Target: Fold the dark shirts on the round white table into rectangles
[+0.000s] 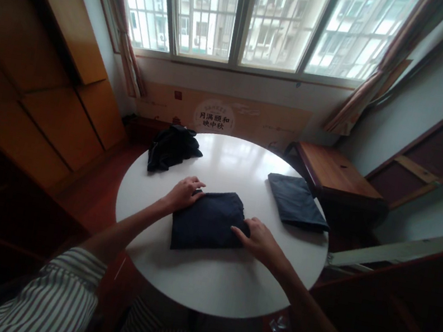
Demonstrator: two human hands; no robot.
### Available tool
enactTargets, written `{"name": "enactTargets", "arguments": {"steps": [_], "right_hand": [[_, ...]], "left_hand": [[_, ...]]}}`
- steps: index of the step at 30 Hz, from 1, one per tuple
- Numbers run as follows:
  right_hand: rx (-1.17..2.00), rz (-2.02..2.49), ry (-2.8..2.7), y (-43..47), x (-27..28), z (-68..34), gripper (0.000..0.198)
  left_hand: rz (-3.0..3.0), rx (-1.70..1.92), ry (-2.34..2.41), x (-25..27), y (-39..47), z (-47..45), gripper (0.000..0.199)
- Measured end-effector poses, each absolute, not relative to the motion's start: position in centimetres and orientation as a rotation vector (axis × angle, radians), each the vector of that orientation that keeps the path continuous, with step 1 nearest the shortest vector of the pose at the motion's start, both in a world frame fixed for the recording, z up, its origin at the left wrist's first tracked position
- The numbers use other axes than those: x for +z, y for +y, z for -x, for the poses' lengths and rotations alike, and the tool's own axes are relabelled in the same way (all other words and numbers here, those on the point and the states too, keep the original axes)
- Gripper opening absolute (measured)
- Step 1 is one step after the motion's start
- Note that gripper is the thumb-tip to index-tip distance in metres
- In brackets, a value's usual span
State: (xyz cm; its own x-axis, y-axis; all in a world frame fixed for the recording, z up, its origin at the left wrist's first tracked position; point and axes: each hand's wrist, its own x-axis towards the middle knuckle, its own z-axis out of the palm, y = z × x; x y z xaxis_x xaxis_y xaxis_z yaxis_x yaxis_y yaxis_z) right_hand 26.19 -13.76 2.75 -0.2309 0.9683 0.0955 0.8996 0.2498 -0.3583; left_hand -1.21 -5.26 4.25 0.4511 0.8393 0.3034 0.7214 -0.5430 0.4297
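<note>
Locate the cloth (207, 226) on the white table (204, 293), near the middle, dark and folded flat, between both hands. Note the right hand (262, 242): thumb on top, fingers at the right edge, apparently pinching fabric between. Note the left hand (184, 194): at the far left corner, thumb against the edge, other fingers partly bent; cannot tell whether gripping. Expect possible skewing of the layers under an uneven pull, given the doubtful left hold. Beware of creases from bunching under the right thumb, and of sliding on the glossy table. Treat the uneven far right edge as a likely spot for slipping folds. Outward, note a folded piece (298, 204) at right and a black heap (174, 149) at far left, both apart from the cloth; likely safe, barring a wide sweep.
</note>
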Motion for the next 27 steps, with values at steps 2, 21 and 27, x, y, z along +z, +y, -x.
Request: {"name": "enactTargets", "arguments": {"steps": [2, 21, 27], "right_hand": [[0.222, 1.670, -2.216, -13.4, 3.8, -25.6, 0.039], [0.277, 1.662, -2.466, -9.3, 0.8, -21.7, 0.077], [0.262, 1.767, -2.385, -9.6, 0.4, -21.6, 0.089]], "left_hand": [[-2.529, 0.788, 1.392, 4.9, -7.6, 0.4, 0.032], [-2.611, 0.227, 1.391, 0.8, -7.4, 1.3, 0.061], [-2.434, 0.108, 1.534, 0.5, -4.0, 3.1, 0.056]]}}
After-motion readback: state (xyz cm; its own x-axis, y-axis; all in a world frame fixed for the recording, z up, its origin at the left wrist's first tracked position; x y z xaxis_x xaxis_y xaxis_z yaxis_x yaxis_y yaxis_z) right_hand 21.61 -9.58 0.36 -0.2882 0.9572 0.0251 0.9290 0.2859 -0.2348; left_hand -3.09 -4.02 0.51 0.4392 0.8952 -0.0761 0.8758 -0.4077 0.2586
